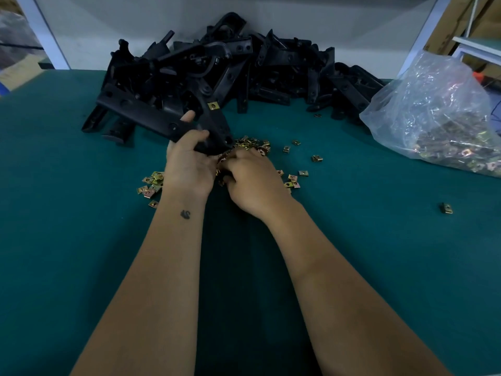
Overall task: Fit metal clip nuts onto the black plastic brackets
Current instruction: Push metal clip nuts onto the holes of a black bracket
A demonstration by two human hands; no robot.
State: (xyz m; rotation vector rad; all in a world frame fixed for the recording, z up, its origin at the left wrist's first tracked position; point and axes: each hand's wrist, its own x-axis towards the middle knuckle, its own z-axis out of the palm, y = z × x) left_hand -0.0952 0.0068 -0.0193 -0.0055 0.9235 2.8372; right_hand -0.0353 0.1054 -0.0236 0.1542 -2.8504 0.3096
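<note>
My left hand (189, 164) grips a black plastic bracket (151, 112) by its near corner, thumb on top. One brass-coloured clip nut (213, 105) sits fitted on an arm of that bracket. My right hand (252, 180) lies knuckles up just right of it, fingers curled over loose clip nuts (252, 143) at the bracket's lower end; what the fingertips hold is hidden. More clip nuts (151, 184) lie scattered left of my left wrist.
A heap of black brackets (271, 66) fills the back of the green table (81, 240). A clear plastic bag of clip nuts (439, 115) stands at the right. A stray nut (446, 208) lies alone at the right. A white wall closes the back.
</note>
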